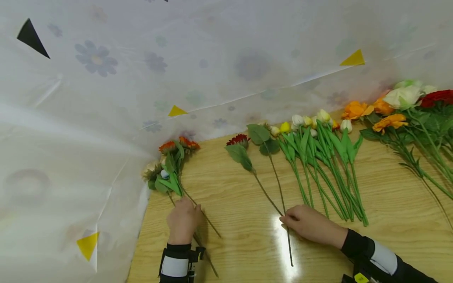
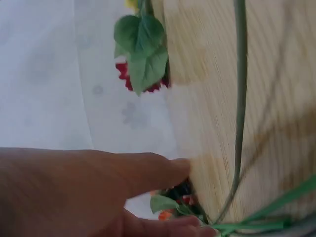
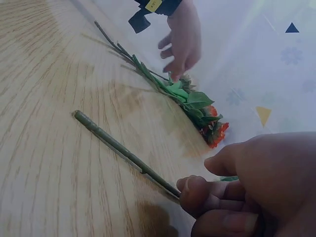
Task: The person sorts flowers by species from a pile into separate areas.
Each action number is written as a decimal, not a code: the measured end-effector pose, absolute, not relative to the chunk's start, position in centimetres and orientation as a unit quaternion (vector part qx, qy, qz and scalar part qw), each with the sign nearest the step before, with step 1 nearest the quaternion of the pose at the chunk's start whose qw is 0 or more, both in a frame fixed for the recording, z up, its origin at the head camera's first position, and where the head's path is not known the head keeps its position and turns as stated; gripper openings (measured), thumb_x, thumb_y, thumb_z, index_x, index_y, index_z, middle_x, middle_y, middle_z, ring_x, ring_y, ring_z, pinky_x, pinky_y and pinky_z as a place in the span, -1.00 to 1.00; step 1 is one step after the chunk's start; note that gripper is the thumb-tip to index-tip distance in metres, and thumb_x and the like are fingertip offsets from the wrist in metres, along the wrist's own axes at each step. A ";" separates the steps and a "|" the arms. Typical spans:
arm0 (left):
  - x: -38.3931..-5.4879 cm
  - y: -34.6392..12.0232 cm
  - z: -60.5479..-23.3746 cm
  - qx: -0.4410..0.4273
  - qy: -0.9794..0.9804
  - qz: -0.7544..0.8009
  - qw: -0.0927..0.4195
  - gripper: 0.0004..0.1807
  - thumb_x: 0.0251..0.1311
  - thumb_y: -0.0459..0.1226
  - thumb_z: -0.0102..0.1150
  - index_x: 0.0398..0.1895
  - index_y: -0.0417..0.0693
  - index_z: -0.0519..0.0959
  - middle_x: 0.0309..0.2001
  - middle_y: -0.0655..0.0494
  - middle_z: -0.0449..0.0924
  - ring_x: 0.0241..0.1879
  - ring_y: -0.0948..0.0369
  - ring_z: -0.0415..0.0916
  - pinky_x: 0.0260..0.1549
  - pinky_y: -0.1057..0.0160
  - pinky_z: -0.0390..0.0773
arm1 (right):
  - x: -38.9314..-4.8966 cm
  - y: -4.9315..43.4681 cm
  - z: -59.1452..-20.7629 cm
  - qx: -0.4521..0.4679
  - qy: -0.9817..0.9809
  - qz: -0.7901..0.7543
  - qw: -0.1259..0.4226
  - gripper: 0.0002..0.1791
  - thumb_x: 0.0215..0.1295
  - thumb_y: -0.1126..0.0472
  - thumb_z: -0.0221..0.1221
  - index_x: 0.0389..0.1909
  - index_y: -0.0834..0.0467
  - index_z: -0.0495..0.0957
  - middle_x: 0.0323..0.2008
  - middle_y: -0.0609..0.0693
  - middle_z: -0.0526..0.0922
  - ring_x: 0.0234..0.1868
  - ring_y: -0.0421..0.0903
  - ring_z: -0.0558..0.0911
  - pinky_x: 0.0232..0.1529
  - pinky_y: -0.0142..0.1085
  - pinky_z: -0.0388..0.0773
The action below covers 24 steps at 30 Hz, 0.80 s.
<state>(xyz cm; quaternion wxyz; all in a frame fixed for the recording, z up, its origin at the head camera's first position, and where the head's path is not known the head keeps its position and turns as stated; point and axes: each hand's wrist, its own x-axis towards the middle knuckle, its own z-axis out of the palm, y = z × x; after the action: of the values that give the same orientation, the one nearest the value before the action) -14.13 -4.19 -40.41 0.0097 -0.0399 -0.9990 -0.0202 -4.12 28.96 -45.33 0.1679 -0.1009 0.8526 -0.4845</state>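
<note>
At the left, my left hand point(image 1: 183, 220) is over a small bunch of artificial flowers point(image 1: 173, 165) with orange blooms and green leaves. In the left wrist view its thumb and forefinger are apart, fingertips near a green stem point(image 2: 261, 224). Near the table's middle, my right hand point(image 1: 309, 222) has its fingers at two crossing stems, one of a dark red flower point(image 1: 238, 139). In the right wrist view a stem point(image 3: 123, 153) runs into the curled fingers point(image 3: 195, 192), while the thumb is raised apart; the exact grip is partly hidden.
Several white and yellow tulips point(image 1: 315, 149) lie right of the crossing stems. Farther right are orange flowers point(image 1: 357, 110), a white rose point(image 1: 403, 97) and a red flower point(image 1: 439, 97). A pale patterned sheet point(image 1: 212, 51) rises behind and left of the wooden table point(image 1: 244, 243).
</note>
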 end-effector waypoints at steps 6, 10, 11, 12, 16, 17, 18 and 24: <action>-14.6 -5.5 -41.0 0.005 -0.996 -0.023 -0.090 -0.54 0.29 -0.11 0.37 -0.69 -0.19 0.55 -0.75 0.09 0.35 -0.73 0.14 0.42 -0.70 0.11 0.47 | -3.7 29.1 -45.2 -0.120 0.840 -0.502 0.167 -0.51 0.60 -0.02 0.06 -0.59 0.09 0.50 -0.69 -0.23 0.24 -0.70 -0.35 0.17 -0.57 -0.42 0.18; -14.9 -6.1 -41.5 -0.010 -0.995 -0.021 -0.097 -0.63 0.38 -0.26 0.24 -0.62 -0.23 0.59 -0.73 -0.02 0.44 -0.70 0.07 0.49 -0.69 0.07 0.48 | -3.6 29.2 -45.3 -0.126 0.833 -0.511 0.171 -0.50 0.61 -0.01 0.04 -0.59 0.11 0.50 -0.70 -0.24 0.25 -0.72 -0.35 0.17 -0.58 -0.42 0.20; -15.1 -6.2 -41.6 -0.011 -0.995 -0.024 -0.095 -0.62 0.39 -0.31 0.19 -0.66 -0.21 0.55 -0.74 -0.03 0.42 -0.71 0.08 0.47 -0.70 0.10 0.45 | -3.5 29.2 -45.4 -0.125 0.831 -0.514 0.174 -0.51 0.61 -0.01 0.04 -0.58 0.11 0.50 -0.70 -0.24 0.25 -0.72 -0.35 0.17 -0.58 -0.42 0.21; -15.1 -6.3 -41.7 -0.012 -0.995 -0.027 -0.098 -0.61 0.40 -0.35 0.14 -0.68 -0.19 0.52 -0.74 -0.02 0.40 -0.71 0.10 0.44 -0.70 0.14 0.39 | -3.5 29.2 -45.4 -0.125 0.829 -0.515 0.176 -0.51 0.61 -0.01 0.04 -0.58 0.12 0.50 -0.69 -0.23 0.25 -0.71 -0.35 0.17 -0.58 -0.42 0.21; -15.3 -6.7 -41.7 -0.008 -0.993 -0.052 -0.108 -0.55 0.39 -0.42 0.01 -0.74 -0.08 0.38 -0.74 0.06 0.28 -0.71 0.17 0.30 -0.70 0.22 0.25 | -3.3 29.2 -45.6 -0.122 0.825 -0.519 0.187 -0.52 0.60 -0.02 0.05 -0.55 0.11 0.54 -0.67 -0.23 0.26 -0.69 -0.36 0.18 -0.58 -0.42 0.22; -15.3 -6.7 -41.6 -0.006 -0.992 -0.061 -0.107 -0.54 0.39 -0.41 0.02 -0.76 -0.05 0.34 -0.74 0.09 0.24 -0.72 0.18 0.26 -0.71 0.24 0.22 | -3.3 29.2 -45.6 -0.122 0.824 -0.520 0.189 -0.53 0.60 -0.02 0.05 -0.55 0.11 0.54 -0.67 -0.23 0.26 -0.69 -0.36 0.18 -0.58 -0.43 0.21; -15.3 -6.8 -41.6 -0.004 -0.992 -0.069 -0.105 -0.52 0.39 -0.40 0.03 -0.77 -0.03 0.31 -0.75 0.12 0.20 -0.73 0.20 0.22 -0.72 0.26 0.20 | -3.3 29.2 -45.6 -0.123 0.824 -0.519 0.191 -0.53 0.59 -0.02 0.06 -0.55 0.11 0.54 -0.67 -0.23 0.26 -0.68 -0.36 0.18 -0.58 -0.43 0.22; -15.4 -6.7 -41.2 -0.026 -0.991 -0.125 -0.041 -0.65 0.38 -0.40 0.03 -0.63 -0.11 0.32 -0.72 0.14 0.15 -0.74 0.22 0.16 -0.75 0.29 0.14 | -3.1 29.4 -45.6 -0.129 0.826 -0.516 0.187 -0.54 0.59 0.00 0.07 -0.56 0.10 0.54 -0.68 -0.25 0.25 -0.68 -0.37 0.18 -0.58 -0.44 0.22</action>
<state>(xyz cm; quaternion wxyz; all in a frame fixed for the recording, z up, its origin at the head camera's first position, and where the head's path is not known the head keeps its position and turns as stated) -15.38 -6.72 -41.22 -0.0407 -0.0257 -0.9910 -0.1252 -3.10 29.36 -45.58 0.1870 -0.1287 0.8261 -0.5157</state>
